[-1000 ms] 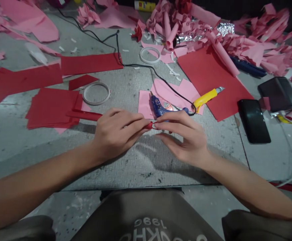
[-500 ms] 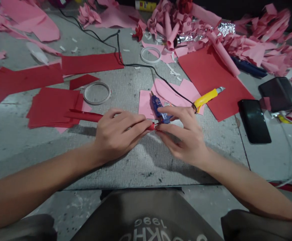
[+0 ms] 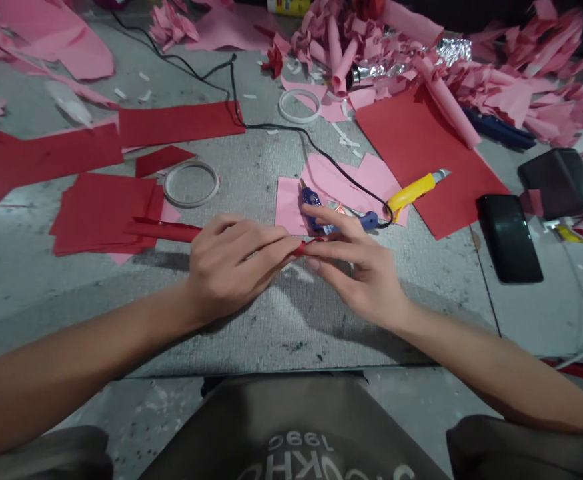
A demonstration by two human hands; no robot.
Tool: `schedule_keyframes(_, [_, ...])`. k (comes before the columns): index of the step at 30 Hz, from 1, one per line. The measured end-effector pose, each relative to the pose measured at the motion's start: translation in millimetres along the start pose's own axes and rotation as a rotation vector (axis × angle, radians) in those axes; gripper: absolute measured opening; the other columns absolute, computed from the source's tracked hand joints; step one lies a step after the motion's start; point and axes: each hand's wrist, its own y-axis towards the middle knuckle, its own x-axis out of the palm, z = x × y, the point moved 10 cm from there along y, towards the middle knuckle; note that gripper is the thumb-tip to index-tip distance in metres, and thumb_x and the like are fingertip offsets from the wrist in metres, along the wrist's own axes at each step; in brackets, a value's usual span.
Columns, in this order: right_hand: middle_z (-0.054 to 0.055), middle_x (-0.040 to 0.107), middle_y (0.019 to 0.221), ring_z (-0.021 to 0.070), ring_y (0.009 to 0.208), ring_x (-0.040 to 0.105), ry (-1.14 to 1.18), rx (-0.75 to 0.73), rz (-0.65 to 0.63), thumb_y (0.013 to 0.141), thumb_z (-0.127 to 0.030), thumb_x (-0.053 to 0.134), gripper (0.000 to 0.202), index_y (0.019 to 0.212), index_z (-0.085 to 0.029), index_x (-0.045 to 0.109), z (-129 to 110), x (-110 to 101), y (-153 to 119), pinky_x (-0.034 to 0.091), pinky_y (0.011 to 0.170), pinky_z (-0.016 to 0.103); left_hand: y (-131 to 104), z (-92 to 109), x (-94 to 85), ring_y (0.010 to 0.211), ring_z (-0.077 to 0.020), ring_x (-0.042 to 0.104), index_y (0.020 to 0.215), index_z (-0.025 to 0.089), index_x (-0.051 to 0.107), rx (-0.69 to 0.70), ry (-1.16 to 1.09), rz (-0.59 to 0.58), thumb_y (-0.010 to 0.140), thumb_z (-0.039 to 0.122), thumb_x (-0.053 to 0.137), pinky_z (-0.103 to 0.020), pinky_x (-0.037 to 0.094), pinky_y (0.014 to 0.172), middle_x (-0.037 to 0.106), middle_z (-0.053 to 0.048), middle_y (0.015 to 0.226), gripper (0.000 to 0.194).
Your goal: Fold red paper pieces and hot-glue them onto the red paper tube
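My left hand (image 3: pixel 241 261) is wrapped over a rolled tube of red paper (image 3: pixel 169 231), whose loose end sticks out to the left. At the tube's other end, my right hand (image 3: pixel 359 267) pinches the red paper between thumb and fingers, with its index finger raised. My fingers hide most of the tube's middle. Just beyond the right hand lies a blue glue gun (image 3: pixel 312 200), partly covered by the fingers, on pink paper (image 3: pixel 287 207). A stack of red paper pieces (image 3: pixel 104 210) lies left of the left hand, under the tube's loose end.
A yellow utility knife (image 3: pixel 414 192) rests partly on a red sheet (image 3: pixel 426 147). Farther right are a black phone (image 3: pixel 509 239) and a black box (image 3: pixel 561 183). Two tape rings (image 3: pixel 191 202) lie beyond my hands. The glue gun's black cord (image 3: pixel 316 141) crosses the table. Crumpled pink paper (image 3: pixel 501 93) fills the back.
My right hand has shifted slightly left and lower around the tube's end, showing more of the glue gun's handle. The left hand keeps its hold on the tube.
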Motion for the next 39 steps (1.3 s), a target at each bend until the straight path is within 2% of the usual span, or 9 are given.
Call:
schedule_keyframes(6, [0.008, 0.063, 0.154, 0.0307, 0.143, 0.06, 0.031, 0.016, -0.016, 0.098, -0.02, 0.077, 0.016, 0.111, -0.028, 0.083, 3.6, 2.6, -1.1, 0.052, 0.119, 0.054, 1.8, -1.2, -0.5, 0.082, -0.0183, 0.079, 0.118, 0.026, 0.069, -0.018, -0.003, -0.029, 0.102, 0.018, 0.072, -0.042, 0.049, 0.073, 0.085, -0.001, 0.101, 0.019])
schedule_keyframes(12, [0.008, 0.062, 0.147, 0.0297, 0.14, 0.059, 0.086, 0.033, -0.03, 0.101, -0.019, 0.073, 0.02, 0.114, -0.03, 0.082, 6.5, 5.7, -2.4, 0.055, 0.113, 0.053, 2.2, -2.2, -2.5, 0.085, -0.0216, 0.08, 0.119, 0.022, 0.07, -0.026, -0.021, -0.027, 0.098, 0.017, 0.078, -0.044, 0.048, 0.075, 0.085, -0.005, 0.1, 0.023])
schedule_keyframes(17, [0.009, 0.063, 0.142, 0.0294, 0.137, 0.06, 0.095, 0.008, -0.017, 0.102, -0.018, 0.071, 0.018, 0.111, -0.029, 0.083, 2.1, 5.0, -2.4, 0.056, 0.11, 0.053, 2.1, -1.3, -3.3, 0.085, -0.0214, 0.08, 0.119, 0.022, 0.07, -0.005, 0.013, -0.011, 0.099, 0.021, 0.075, -0.043, 0.046, 0.077, 0.085, -0.003, 0.1, 0.02])
schedule_keyframes(21, [0.01, 0.063, 0.139, 0.0292, 0.134, 0.061, 0.092, -0.026, -0.001, 0.102, -0.017, 0.07, 0.019, 0.111, -0.028, 0.083, -2.6, 2.9, -2.4, 0.058, 0.108, 0.054, 1.8, -1.2, -3.5, 0.082, -0.0226, 0.08, 0.124, 0.019, 0.069, 0.009, 0.041, -0.029, 0.1, 0.025, 0.075, -0.043, 0.047, 0.076, 0.086, -0.006, 0.104, 0.026])
schedule_keyframes(28, [0.011, 0.063, 0.135, 0.0283, 0.132, 0.062, 0.017, -0.069, 0.01, 0.103, -0.015, 0.067, 0.02, 0.112, -0.026, 0.08, -8.7, 0.7, -1.3, 0.06, 0.106, 0.053, 1.9, -4.1, -0.2, 0.082, -0.0218, 0.079, 0.129, 0.022, 0.069, 0.015, 0.06, -0.042, 0.103, 0.029, 0.071, -0.042, 0.048, 0.075, 0.086, -0.005, 0.107, 0.027])
schedule_keyframes(33, [0.012, 0.063, 0.138, 0.0299, 0.132, 0.062, -0.121, -0.181, 0.072, 0.101, -0.012, 0.064, 0.035, 0.128, -0.03, 0.076, -17.9, -8.4, -3.6, 0.062, 0.102, 0.054, 1.7, -15.7, 10.1, 0.085, -0.0227, 0.078, 0.123, 0.022, 0.072, 0.024, 0.043, -0.049, 0.104, 0.03, 0.069, -0.04, 0.048, 0.077, 0.085, -0.005, 0.102, 0.021])
schedule_keyframes(36, [0.011, 0.066, 0.138, 0.0295, 0.129, 0.066, -0.131, -0.193, 0.111, 0.1, -0.012, 0.066, 0.035, 0.127, -0.032, 0.077, -18.6, -19.9, -1.9, 0.063, 0.099, 0.052, -0.4, -21.3, 15.1, 0.083, -0.0219, 0.076, 0.121, 0.021, 0.073, 0.015, 0.03, -0.073, 0.105, 0.031, 0.068, -0.04, 0.047, 0.076, 0.084, -0.005, 0.099, 0.019])
schedule_keyframes(39, [0.011, 0.071, 0.136, 0.0287, 0.126, 0.069, -0.122, -0.184, 0.115, 0.1, -0.016, 0.071, 0.034, 0.13, -0.029, 0.076, -17.7, -29.1, 2.6, 0.062, 0.104, 0.051, -2.3, -22.1, 15.1, 0.084, -0.0219, 0.075, 0.121, 0.02, 0.073, 0.012, 0.02, -0.073, 0.104, 0.031, 0.07, -0.039, 0.046, 0.076, 0.084, -0.005, 0.098, 0.02])
